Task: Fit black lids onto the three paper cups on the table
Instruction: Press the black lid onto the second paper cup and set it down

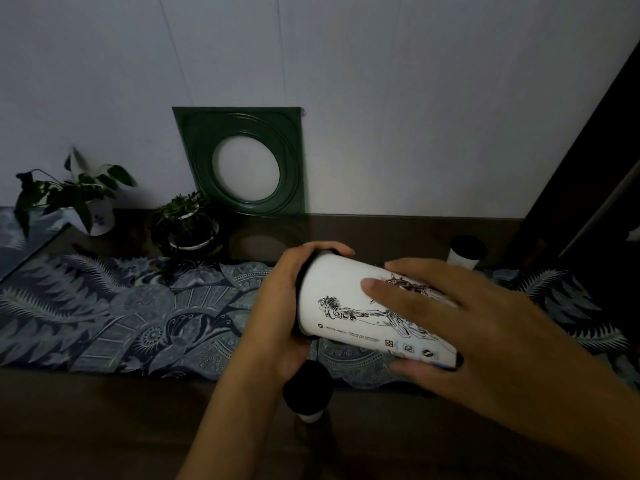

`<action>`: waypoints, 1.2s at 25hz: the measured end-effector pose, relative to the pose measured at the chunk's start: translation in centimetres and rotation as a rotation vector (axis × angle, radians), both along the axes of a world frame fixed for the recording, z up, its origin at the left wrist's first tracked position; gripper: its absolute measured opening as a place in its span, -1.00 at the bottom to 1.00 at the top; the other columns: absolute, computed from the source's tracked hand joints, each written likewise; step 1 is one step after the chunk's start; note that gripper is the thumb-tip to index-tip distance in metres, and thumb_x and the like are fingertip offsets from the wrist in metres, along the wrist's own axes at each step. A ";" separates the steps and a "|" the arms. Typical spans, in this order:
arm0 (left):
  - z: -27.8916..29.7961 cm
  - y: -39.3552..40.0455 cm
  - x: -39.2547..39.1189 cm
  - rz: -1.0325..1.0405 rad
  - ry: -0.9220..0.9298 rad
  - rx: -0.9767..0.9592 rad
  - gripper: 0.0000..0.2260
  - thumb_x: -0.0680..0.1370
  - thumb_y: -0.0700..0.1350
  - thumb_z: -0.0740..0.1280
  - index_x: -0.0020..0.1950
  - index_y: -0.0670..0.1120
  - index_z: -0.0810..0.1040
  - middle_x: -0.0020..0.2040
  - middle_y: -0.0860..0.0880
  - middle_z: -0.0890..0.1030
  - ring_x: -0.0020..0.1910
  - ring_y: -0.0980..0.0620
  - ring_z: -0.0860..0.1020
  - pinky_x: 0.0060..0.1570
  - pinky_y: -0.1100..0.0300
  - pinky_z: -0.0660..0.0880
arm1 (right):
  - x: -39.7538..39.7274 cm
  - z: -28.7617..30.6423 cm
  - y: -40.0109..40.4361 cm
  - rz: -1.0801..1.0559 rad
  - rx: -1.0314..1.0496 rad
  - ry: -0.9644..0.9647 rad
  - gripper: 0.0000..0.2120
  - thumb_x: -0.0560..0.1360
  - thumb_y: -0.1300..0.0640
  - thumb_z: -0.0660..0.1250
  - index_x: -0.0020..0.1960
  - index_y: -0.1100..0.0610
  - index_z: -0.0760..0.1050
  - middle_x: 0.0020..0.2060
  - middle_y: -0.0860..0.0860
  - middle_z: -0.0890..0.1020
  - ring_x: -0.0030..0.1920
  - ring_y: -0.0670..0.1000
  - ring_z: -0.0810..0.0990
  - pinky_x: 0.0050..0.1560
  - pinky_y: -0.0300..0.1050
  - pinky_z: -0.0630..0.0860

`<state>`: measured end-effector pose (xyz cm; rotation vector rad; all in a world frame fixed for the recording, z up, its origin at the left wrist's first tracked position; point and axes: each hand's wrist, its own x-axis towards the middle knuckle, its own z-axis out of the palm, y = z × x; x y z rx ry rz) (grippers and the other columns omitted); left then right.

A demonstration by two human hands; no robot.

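Note:
I hold a white paper cup [346, 299] with a black line drawing on its side, tipped over above the table with its mouth to the left. My left hand [277, 306] wraps over a black lid [302, 271] at the cup's mouth. My right hand [460, 317] grips the cup's body and base. A second cup [307, 393] with a black lid on it stands just below my left wrist. A third cup [465, 252], also topped with a black lid, stands at the far right of the table.
A blue patterned cloth [121, 313] runs across the dark table [104, 427]. Two potted plants [79, 199] [187, 223] stand at the back left. A green square frame [246, 161] leans on the wall. A dark cabinet [595, 202] rises at the right.

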<state>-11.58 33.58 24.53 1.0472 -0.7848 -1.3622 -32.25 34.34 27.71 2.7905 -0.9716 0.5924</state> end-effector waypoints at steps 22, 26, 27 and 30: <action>-0.3 0.3 0.1 0.011 -0.047 -0.282 -0.66 0.65 -0.04 0.10 0.13 -0.19 0.60 0.06 -0.17 0.68 0.01 -0.09 0.62 -0.10 0.06 0.56 | 0.7 -0.9 0.8 -0.069 0.513 -0.497 -0.40 0.29 -0.40 0.34 0.31 -0.39 0.31 0.17 -0.43 0.50 0.10 -0.33 0.54 -0.04 -0.46 0.53; -0.2 0.4 -0.2 0.011 -0.059 -0.350 -0.70 0.59 -0.03 0.13 0.01 -0.10 0.62 0.02 -0.15 0.66 -0.02 -0.10 0.60 -0.08 0.04 0.53 | 0.7 0.5 1.1 -0.111 1.118 -0.880 -0.50 0.14 -0.20 0.43 0.08 -0.27 0.53 -0.09 -0.23 0.71 -0.24 -0.01 0.73 -0.48 -0.16 0.61; -0.3 0.3 -0.2 0.022 -0.052 -0.341 -0.71 0.58 -0.03 0.14 -0.03 -0.09 0.63 -0.01 -0.16 0.66 -0.03 -0.11 0.60 -0.08 0.03 0.51 | 0.6 0.6 0.9 -0.075 1.089 -0.833 -0.52 0.16 -0.23 0.43 0.08 -0.29 0.52 -0.07 -0.29 0.69 -0.20 -0.07 0.73 -0.47 -0.21 0.61; -0.4 0.1 -0.2 0.034 -0.019 -0.264 -0.73 0.55 -0.02 0.17 -0.09 -0.09 0.62 -0.04 -0.17 0.64 -0.05 -0.15 0.58 -0.11 0.02 0.49 | 0.5 1.0 0.6 0.012 0.543 -0.343 -0.41 0.27 -0.37 0.32 0.28 -0.32 0.35 0.16 -0.43 0.49 0.11 -0.29 0.54 -0.35 -0.49 0.52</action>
